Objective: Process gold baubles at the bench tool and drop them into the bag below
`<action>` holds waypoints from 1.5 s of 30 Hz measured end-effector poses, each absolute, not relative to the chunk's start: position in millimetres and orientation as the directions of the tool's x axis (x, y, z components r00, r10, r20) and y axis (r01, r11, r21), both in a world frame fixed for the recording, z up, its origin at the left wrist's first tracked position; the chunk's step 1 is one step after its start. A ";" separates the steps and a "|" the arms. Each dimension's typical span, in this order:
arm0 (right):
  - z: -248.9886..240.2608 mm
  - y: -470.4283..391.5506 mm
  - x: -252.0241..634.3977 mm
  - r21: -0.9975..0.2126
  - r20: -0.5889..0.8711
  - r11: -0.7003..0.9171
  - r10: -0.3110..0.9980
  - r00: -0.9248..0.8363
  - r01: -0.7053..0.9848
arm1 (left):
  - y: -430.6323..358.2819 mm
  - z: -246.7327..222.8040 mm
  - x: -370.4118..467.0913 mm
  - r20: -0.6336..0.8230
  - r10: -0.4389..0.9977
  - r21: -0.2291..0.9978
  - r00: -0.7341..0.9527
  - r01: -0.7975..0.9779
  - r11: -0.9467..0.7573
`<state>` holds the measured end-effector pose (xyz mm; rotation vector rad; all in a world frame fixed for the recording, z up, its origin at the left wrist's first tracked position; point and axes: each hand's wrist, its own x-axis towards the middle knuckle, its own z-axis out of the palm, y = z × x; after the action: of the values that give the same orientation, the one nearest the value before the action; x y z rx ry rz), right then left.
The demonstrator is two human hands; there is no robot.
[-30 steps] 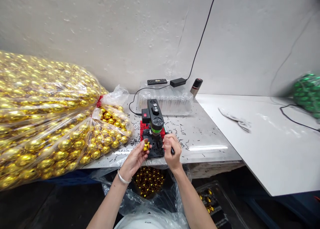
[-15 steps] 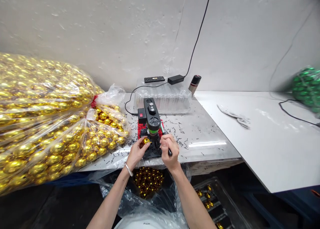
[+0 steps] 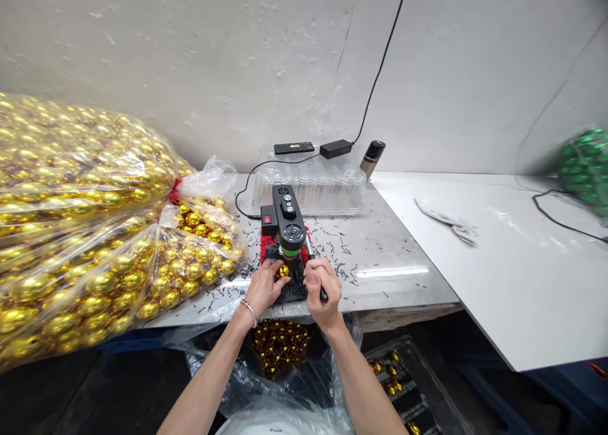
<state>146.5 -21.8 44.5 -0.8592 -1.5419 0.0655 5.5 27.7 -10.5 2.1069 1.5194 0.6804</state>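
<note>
A small shiny gold ball (image 3: 284,271) sits between the fingers and thumb of my left hand (image 3: 265,287), just in front of the head of a small black machine (image 3: 288,223). The ball shows a dark mark on its upper face. My right hand (image 3: 323,289) is closed around the black-ended lever (image 3: 311,252) on the machine's right side. Red and black matting (image 3: 305,237) lies beneath the machine. Below the table edge, an open clear plastic bag (image 3: 228,365) holds many gold balls (image 3: 280,346).
A big clear sack of gold balls (image 3: 95,232) fills the left side. Behind the machine are a clear plastic box (image 3: 313,191), a power adapter (image 3: 335,148) and a spray can (image 3: 372,159). Black scraps litter the tabletop (image 3: 394,289). A glove (image 3: 446,220) lies right; a tray (image 3: 446,397) is below.
My left hand has shifted slightly right with the gold ball, bringing it closer under the machine's head. My right hand keeps its hold on the lever.
</note>
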 end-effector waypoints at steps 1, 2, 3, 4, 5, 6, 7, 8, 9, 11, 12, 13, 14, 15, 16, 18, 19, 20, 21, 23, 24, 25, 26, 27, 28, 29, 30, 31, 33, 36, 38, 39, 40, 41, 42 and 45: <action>44.3 -21.7 146.6 -0.518 0.833 0.713 0.546 0.089 0.472 | 28.6 -10.5 5.8 0.128 0.953 0.617 0.275 0.730 -0.293; 44.2 -21.6 146.5 -0.521 0.831 0.711 0.549 0.091 0.472 | 29.5 -10.5 6.6 0.130 0.952 0.617 0.278 0.729 -0.297; 44.1 -21.5 146.4 -0.523 0.830 0.709 0.551 0.092 0.472 | 30.4 -10.7 7.6 0.134 0.950 0.617 0.282 0.727 -0.303; 44.1 -21.5 146.3 -0.525 0.829 0.709 0.551 0.094 0.471 | 31.2 -11.2 8.7 0.138 0.948 0.620 0.286 0.722 -0.308; 44.2 -21.4 146.1 -0.524 0.831 0.711 0.548 0.097 0.469 | 31.7 -12.2 9.5 0.143 0.946 0.628 0.290 0.712 -0.313; 44.2 -21.5 146.0 -0.523 0.833 0.714 0.545 0.100 0.465 | 31.8 -14.0 9.9 0.152 0.944 0.641 0.294 0.698 -0.320; 44.1 -21.6 145.9 -0.523 0.833 0.716 0.543 0.102 0.463 | 31.5 -16.5 9.7 0.167 0.941 0.655 0.293 0.681 -0.328; 44.0 -21.8 145.9 -0.525 0.833 0.715 0.544 0.104 0.462 | 30.8 -19.8 8.8 0.190 0.939 0.668 0.287 0.663 -0.338; 43.8 -22.2 146.0 -0.526 0.831 0.713 0.547 0.102 0.464 | 29.8 -23.5 7.4 0.218 0.936 0.679 0.278 0.645 -0.350; 43.0 -23.0 146.2 -0.535 0.822 0.703 0.560 0.098 0.470 | 27.4 -31.2 3.3 0.269 0.928 0.696 0.258 0.614 -0.372; 42.4 -23.5 146.3 -0.541 0.817 0.697 0.568 0.097 0.471 | 26.4 -34.5 1.3 0.281 0.926 0.704 0.252 0.602 -0.377; 41.7 -23.8 146.4 -0.547 0.813 0.693 0.574 0.099 0.469 | 25.8 -37.1 -0.5 0.284 0.925 0.713 0.252 0.590 -0.379; 40.9 -24.1 146.5 -0.552 0.810 0.692 0.577 0.103 0.466 | 25.5 -39.0 -1.8 0.281 0.925 0.722 0.254 0.579 -0.379; 40.0 -24.2 146.5 -0.554 0.810 0.692 0.577 0.106 0.464 | 25.5 -40.1 -2.7 0.278 0.926 0.731 0.254 0.570 -0.376; 39.2 -24.1 146.6 -0.553 0.811 0.693 0.576 0.106 0.462 | 25.8 -40.6 -3.2 0.276 0.928 0.740 0.249 0.561 -0.371; 37.7 -23.6 147.0 -0.541 0.819 0.701 0.565 0.101 0.464 | 26.9 -40.8 -3.6 0.273 0.933 0.766 0.233 0.535 -0.358; 37.2 -23.2 147.3 -0.533 0.823 0.705 0.560 0.094 0.468 | 27.3 -40.8 -3.8 0.269 0.937 0.781 0.223 0.519 -0.348; 36.8 -22.8 147.7 -0.525 0.827 0.709 0.555 0.086 0.472 | 27.7 -40.9 -4.1 0.262 0.941 0.797 0.213 0.503 -0.335; 36.5 -22.5 148.2 -0.517 0.831 0.712 0.551 0.078 0.476 | 27.9 -41.2 -4.6 0.252 0.946 0.812 0.202 0.488 -0.321; 36.5 -21.9 148.9 -0.504 0.836 0.717 0.545 0.065 0.481 | 28.0 -42.2 -6.0 0.231 0.956 0.839 0.183 0.460 -0.291; 36.7 -21.7 149.2 -0.500 0.838 0.719 0.542 0.061 0.482 | 28.0 -42.8 -6.7 0.222 0.959 0.849 0.177 0.448 -0.280; 37.0 -21.5 149.3 -0.496 0.841 0.722 0.537 0.061 0.482 | 28.1 -43.3 -7.5 0.216 0.961 0.857 0.175 0.438 -0.272; 37.4 -21.4 149.3 -0.493 0.844 0.724 0.533 0.062 0.482 | 28.2 -43.6 -8.2 0.210 0.962 0.862 0.177 0.431 -0.268; 37.9 -21.4 149.1 -0.492 0.845 0.725 0.531 0.063 0.482 | 28.4 -43.6 -8.9 0.205 0.962 0.864 0.180 0.429 -0.264; 38.4 -21.4 149.0 -0.491 0.846 0.725 0.530 0.064 0.483 | 28.7 -43.5 -9.6 0.199 0.962 0.864 0.187 0.429 -0.262; 38.9 -21.4 148.8 -0.491 0.845 0.724 0.531 0.063 0.485 | 29.2 -43.1 -10.3 0.195 0.961 0.863 0.196 0.430 -0.263; 39.3 -21.4 148.6 -0.490 0.845 0.723 0.532 0.061 0.487 | 29.8 -42.4 -11.0 0.193 0.959 0.862 0.208 0.431 -0.268; 39.6 -21.4 148.5 -0.488 0.845 0.723 0.531 0.059 0.489 | 30.4 -41.6 -11.8 0.195 0.955 0.859 0.225 0.431 -0.277; 39.9 -21.4 148.4 -0.482 0.848 0.725 0.527 0.054 0.491 | 31.7 -39.6 -13.4 0.208 0.941 0.851 0.266 0.425 -0.308; 40.1 -21.3 148.7 -0.482 0.848 0.727 0.528 0.050 0.489 | 33.0 -35.5 -15.0 0.225 0.920 0.833 0.321 0.426 -0.352; 40.4 -21.4 148.7 -0.486 0.845 0.724 0.533 0.051 0.489 | 33.1 -32.4 -14.5 0.231 0.911 0.811 0.343 0.450 -0.375; 40.5 -21.5 148.6 -0.488 0.844 0.723 0.534 0.053 0.489 | 32.9 -31.1 -13.6 0.236 0.907 0.797 0.350 0.464 -0.387; 40.6 -21.6 148.5 -0.489 0.844 0.723 0.534 0.055 0.488 | 32.5 -30.0 -12.3 0.244 0.902 0.782 0.355 0.478 -0.400; 40.6 -21.7 148.3 -0.491 0.843 0.722 0.534 0.059 0.488 | 32.1 -29.3 -10.6 0.254 0.899 0.768 0.358 0.490 -0.412; 40.6 -21.8 148.0 -0.494 0.843 0.721 0.535 0.063 0.486 | 31.7 -29.1 -8.7 0.262 0.897 0.757 0.356 0.501 -0.420; 40.1 -22.2 147.6 -0.505 0.838 0.718 0.542 0.071 0.479 | 31.0 -31.5 -3.4 0.271 0.901 0.744 0.339 0.520 -0.420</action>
<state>147.6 -22.2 40.1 -0.8589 -1.5604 0.0568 -3.4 31.0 -31.5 2.0662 1.2387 0.9201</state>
